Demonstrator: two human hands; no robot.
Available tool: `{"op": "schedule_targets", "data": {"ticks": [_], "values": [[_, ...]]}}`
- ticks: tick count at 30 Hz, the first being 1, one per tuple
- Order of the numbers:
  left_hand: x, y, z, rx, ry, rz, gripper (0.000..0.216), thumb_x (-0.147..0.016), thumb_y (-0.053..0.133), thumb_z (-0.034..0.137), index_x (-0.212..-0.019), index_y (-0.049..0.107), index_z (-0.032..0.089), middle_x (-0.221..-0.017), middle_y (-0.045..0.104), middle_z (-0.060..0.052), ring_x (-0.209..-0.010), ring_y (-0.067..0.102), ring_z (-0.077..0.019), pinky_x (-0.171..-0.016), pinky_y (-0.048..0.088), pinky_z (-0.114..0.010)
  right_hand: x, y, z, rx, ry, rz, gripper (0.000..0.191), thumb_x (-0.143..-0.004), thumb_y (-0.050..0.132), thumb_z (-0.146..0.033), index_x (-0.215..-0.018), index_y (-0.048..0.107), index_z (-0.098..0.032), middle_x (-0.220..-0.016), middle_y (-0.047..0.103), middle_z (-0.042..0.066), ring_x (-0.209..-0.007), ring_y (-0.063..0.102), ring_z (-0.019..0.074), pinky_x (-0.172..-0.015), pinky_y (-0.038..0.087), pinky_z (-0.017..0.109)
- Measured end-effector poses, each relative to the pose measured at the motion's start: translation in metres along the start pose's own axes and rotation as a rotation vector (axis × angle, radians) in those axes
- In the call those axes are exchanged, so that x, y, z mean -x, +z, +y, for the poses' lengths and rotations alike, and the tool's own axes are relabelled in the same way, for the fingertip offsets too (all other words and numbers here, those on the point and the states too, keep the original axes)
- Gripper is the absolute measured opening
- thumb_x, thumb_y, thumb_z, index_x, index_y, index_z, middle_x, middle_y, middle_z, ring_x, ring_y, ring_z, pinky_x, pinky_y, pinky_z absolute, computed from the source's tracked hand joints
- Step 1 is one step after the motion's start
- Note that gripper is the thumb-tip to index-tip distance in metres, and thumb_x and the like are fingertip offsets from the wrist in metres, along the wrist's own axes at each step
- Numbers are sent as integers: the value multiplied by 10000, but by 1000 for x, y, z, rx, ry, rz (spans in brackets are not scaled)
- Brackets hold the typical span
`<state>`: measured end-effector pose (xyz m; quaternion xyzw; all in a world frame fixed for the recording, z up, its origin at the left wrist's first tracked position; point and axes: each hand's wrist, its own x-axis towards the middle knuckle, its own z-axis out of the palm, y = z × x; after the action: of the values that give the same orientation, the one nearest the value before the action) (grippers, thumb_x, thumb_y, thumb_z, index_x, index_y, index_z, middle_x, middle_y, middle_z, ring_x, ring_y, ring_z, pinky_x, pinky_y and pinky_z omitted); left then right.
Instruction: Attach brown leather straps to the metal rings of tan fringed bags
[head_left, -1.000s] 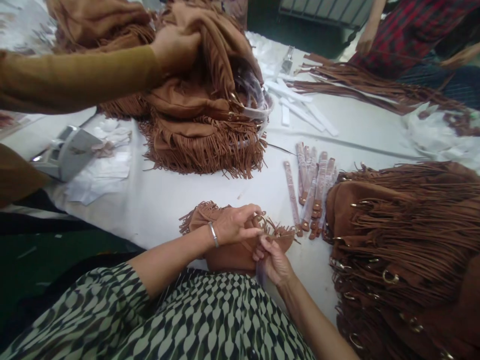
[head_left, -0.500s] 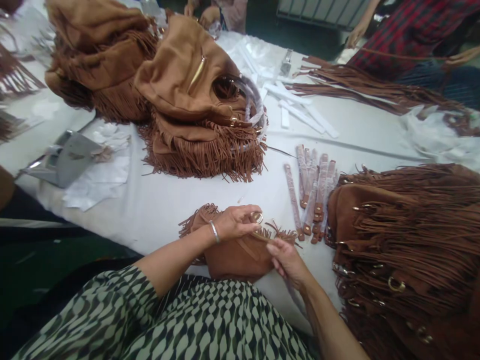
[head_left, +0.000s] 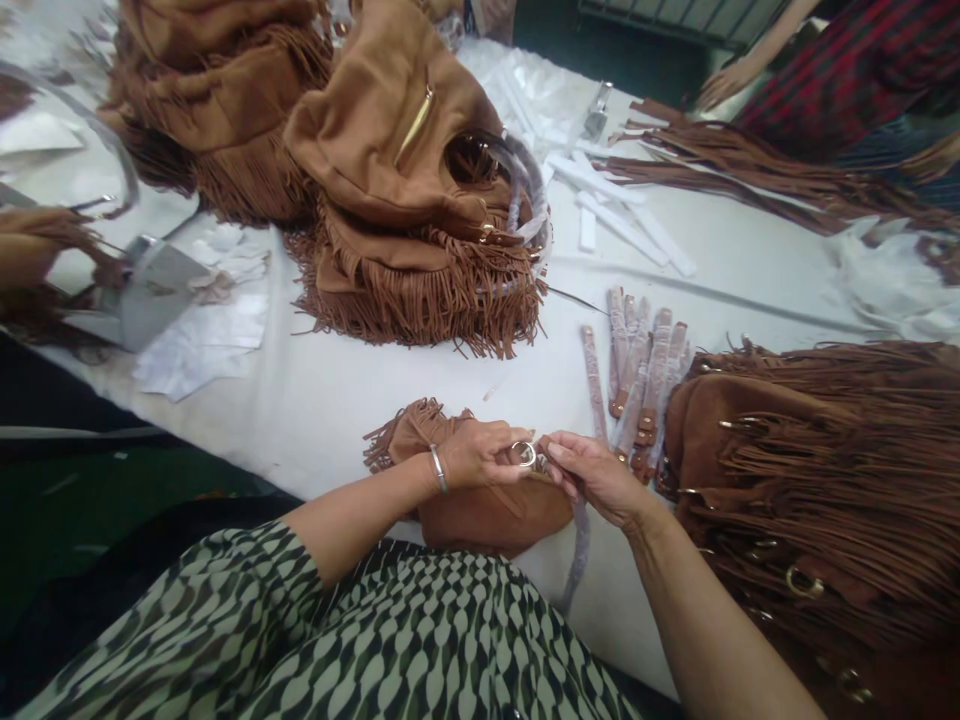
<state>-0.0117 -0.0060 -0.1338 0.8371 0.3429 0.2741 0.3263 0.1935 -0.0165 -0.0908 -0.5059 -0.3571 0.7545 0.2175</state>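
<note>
A brown fringed suede bag [head_left: 495, 515] lies on the table right before me. Over it, my left hand [head_left: 484, 455] is closed, pinching a metal ring [head_left: 527, 454] between thumb and fingers. My right hand [head_left: 592, 475] is closed on a plastic-wrapped strap [head_left: 577, 555], whose brown end is pinched close to the ring. The strap's wrapped length hangs down below that hand. Whether the strap end passes through the ring, I cannot tell. Several similar wrapped straps [head_left: 637, 375] lie just beyond my right hand.
Stuffed fringed bags [head_left: 412, 240] stand ahead. A pile of fringed pieces with metal rings [head_left: 817, 480] fills the right side. White strips [head_left: 622, 215] and brown cords [head_left: 757, 170] lie farther back, near a co-worker's hand [head_left: 727, 85]. A grey metal piece [head_left: 157, 290] sits at left.
My right hand has moved up to the ring, bringing the strap end close to my left hand. At the far left, a brown fringed piece has come into view.
</note>
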Motion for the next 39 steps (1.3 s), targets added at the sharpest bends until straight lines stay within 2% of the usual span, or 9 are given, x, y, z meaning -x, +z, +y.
{"op": "schedule_targets", "data": {"ticks": [5,8,11,13,16,21,26,33,39], "values": [[1,6,-1,-13,31,147,283,-772,547,337,-962,601,134,-708,622,-28,-623,565,-111,-594,461,-200,-1,20,12,-146,29,45,300,-706,692,-399,-791,543,-153,-524,434,-76,-351,272,17,-333,177,152],[0,8,0,22,55,243,285,-759,546,281,-989,593,119,-754,645,-42,-635,580,-112,-608,478,-201,-1,39,23,-261,-43,161,306,-670,734,-338,-795,517,-163,-526,391,-93,-350,233,7,-332,149,149],[-1,9,2,44,55,259,292,-753,543,260,-1008,585,123,-808,656,-48,-687,596,-118,-653,495,-210,-3,52,33,-344,-151,290,289,-690,712,-341,-735,480,-174,-505,344,-103,-356,221,13,-334,161,148],[-2,8,3,43,49,244,302,-754,549,266,-1019,581,125,-826,657,-51,-712,599,-124,-671,499,-218,-4,54,36,-360,-172,282,294,-704,691,-360,-709,460,-179,-495,328,-105,-355,219,16,-335,172,150],[-3,4,7,51,52,180,305,-754,568,282,-1022,583,136,-808,651,-41,-701,596,-121,-659,490,-211,-4,41,29,-342,-147,187,291,-668,720,-326,-703,477,-170,-497,346,-102,-352,212,11,-330,155,151],[-5,0,17,54,120,63,307,-765,585,355,-978,583,134,-754,630,-32,-652,584,-111,-611,464,-194,-6,0,6,-169,77,-244,300,-604,768,-259,-644,498,-134,-504,407,-83,-354,223,-3,-322,124,148],[-3,3,18,-50,186,-25,318,-816,518,392,-986,562,127,-743,617,-42,-678,585,-143,-645,473,-246,-8,-18,-1,-150,227,-369,317,-596,779,-276,-627,497,-136,-430,371,-96,-321,220,6,-308,131,150],[1,6,6,-38,204,-1,319,-837,500,406,-954,556,114,-742,619,-59,-730,597,-148,-676,480,-245,-3,-21,18,-233,164,-199,326,-725,664,-457,-779,548,-157,-484,326,-101,-362,223,14,-338,165,129],[-2,9,7,-30,105,-5,347,-835,489,418,-1023,509,128,-770,620,-43,-676,588,-137,-629,470,-234,-3,-12,40,-451,135,-53,533,-773,454,-653,-742,597,-140,-482,379,-61,-351,266,36,-342,195,160]]}}
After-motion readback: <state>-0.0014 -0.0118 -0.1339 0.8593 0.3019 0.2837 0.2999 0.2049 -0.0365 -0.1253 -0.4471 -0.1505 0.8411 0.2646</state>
